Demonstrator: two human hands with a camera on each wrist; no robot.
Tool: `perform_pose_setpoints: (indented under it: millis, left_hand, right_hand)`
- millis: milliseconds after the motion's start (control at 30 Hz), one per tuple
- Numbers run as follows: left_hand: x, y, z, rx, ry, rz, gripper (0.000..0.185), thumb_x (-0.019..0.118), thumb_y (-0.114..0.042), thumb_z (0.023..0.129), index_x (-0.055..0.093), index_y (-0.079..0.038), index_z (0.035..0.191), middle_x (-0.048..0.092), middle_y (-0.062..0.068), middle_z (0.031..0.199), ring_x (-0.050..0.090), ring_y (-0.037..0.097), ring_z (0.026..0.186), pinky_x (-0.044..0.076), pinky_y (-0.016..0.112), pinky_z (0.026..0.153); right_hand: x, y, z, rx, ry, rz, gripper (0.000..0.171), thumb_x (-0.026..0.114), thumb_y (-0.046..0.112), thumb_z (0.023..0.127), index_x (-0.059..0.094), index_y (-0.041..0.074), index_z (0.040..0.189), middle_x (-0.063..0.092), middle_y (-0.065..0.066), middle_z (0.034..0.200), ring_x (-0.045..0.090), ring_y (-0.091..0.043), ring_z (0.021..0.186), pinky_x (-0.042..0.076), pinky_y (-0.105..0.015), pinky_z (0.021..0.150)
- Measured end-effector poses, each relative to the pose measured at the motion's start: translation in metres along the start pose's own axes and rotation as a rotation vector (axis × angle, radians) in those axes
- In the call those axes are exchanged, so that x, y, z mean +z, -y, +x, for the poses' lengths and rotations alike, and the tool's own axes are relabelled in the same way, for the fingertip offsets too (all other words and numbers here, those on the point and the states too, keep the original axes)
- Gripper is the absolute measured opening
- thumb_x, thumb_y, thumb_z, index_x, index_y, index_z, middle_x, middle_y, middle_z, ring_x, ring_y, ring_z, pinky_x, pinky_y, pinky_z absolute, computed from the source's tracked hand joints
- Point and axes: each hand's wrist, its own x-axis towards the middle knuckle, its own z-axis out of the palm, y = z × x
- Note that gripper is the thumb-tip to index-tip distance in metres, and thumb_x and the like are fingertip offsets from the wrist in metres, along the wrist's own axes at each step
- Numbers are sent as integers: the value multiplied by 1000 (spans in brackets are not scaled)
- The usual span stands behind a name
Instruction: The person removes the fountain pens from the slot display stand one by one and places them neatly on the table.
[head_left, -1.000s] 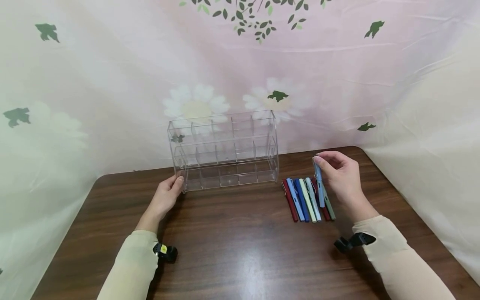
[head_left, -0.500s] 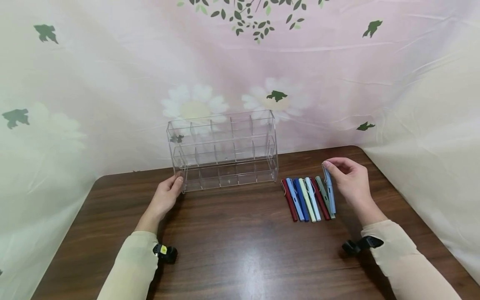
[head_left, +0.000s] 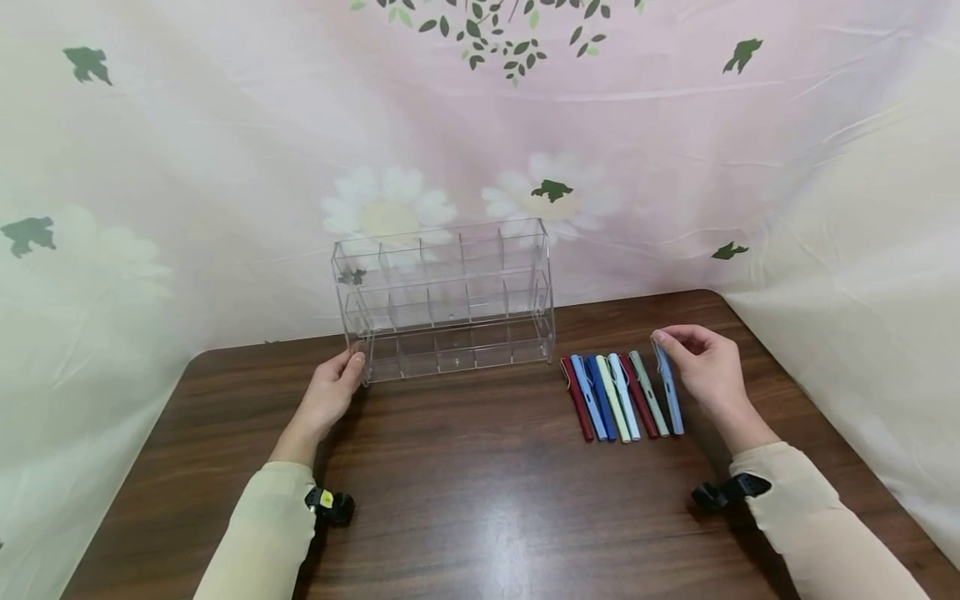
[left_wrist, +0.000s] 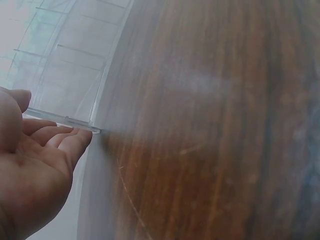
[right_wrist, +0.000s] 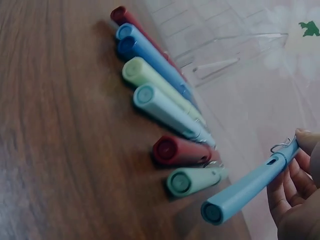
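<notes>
My right hand pinches a light blue pen by its clip end, between thumb and fingers. In the right wrist view that same blue pen slants down from the fingertips, its far end toward the tabletop. Just left of it lies a row of several pens in dark red, blue, pale yellow, pale blue and grey-green. With my left hand I hold the lower left corner of a clear tiered pen organizer. The left wrist view shows the thumb and fingers on either side of the organizer's side panel.
Under everything is a dark brown wooden table with rounded back corners. A printed fabric backdrop rises behind the table and along both sides. The organizer stands near the back edge, left of the pens.
My right hand has carried the light blue pen rightward and lower, from over the row to its right end, uncovering the grey-green pen. My left hand stays on the organizer.
</notes>
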Motion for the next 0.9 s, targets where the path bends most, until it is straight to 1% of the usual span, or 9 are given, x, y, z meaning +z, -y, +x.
perform_pose_setpoints:
  millis: [167,267,333,400,533,600,700,833,900]
  left_hand:
    - [0,-1,-1,-10,4,-20,62,38,-28,120,23,9,167,28,31,173,38,46,156,39,49,124]
    - [0,-2,-1,-7,2,-25,61,38,-27,120,24,10,167,27,31,173,38,46,156,38,48,124]
    - [-1,-1,0,-5,0,-23,62,38,-27,120,24,10,166,27,30,174,38,45,156,39,48,124]
    - [0,-2,0,-2,-2,-21,62,38,-27,120,24,10,166,27,29,174,38,45,156,39,48,124]
    - [0,-1,0,-1,-2,-10,62,38,-29,120,24,10,166,27,29,174,39,46,156,39,49,124]
    - [0,-1,0,-3,1,-7,63,38,-30,120,23,9,167,26,28,175,37,45,157,38,49,125]
    - [0,0,0,-7,6,-9,64,37,-31,120,22,8,168,23,26,176,36,44,158,37,48,126]
    - [-1,0,-1,-10,-2,3,63,38,-32,120,24,7,168,29,29,173,39,44,156,38,50,126]
    - [-1,1,-1,-11,-8,10,63,38,-32,120,26,7,167,33,30,171,41,44,155,39,51,125]
  right_hand:
    - [2,-8,1,48,13,-26,50,71,46,104,76,2,126,64,25,91,55,-7,84,50,-19,64]
    - [3,-13,3,62,15,-40,50,71,46,105,76,1,126,64,23,91,56,-5,83,51,-19,64]
    - [3,-16,5,72,16,-55,50,70,45,106,76,0,126,66,19,92,56,-5,83,51,-19,64]
    - [3,-19,7,86,22,-75,50,69,44,107,76,-1,127,69,11,97,57,-5,84,51,-19,64]
    - [3,-24,9,110,52,-130,51,65,45,108,75,-1,128,73,-11,114,56,-8,88,50,-19,65]
    - [3,-25,10,107,64,-154,51,64,45,109,75,-1,129,73,-19,121,56,-9,89,50,-19,65]
    - [3,-26,13,84,79,-182,50,65,42,109,76,-3,128,74,-25,123,57,-10,88,50,-19,64]
    - [6,-24,16,44,98,-228,44,68,35,108,77,-5,123,76,-27,118,60,-13,86,49,-19,64]
    - [8,-24,17,28,104,-253,42,68,34,108,77,-5,122,77,-27,116,62,-17,87,49,-21,65]
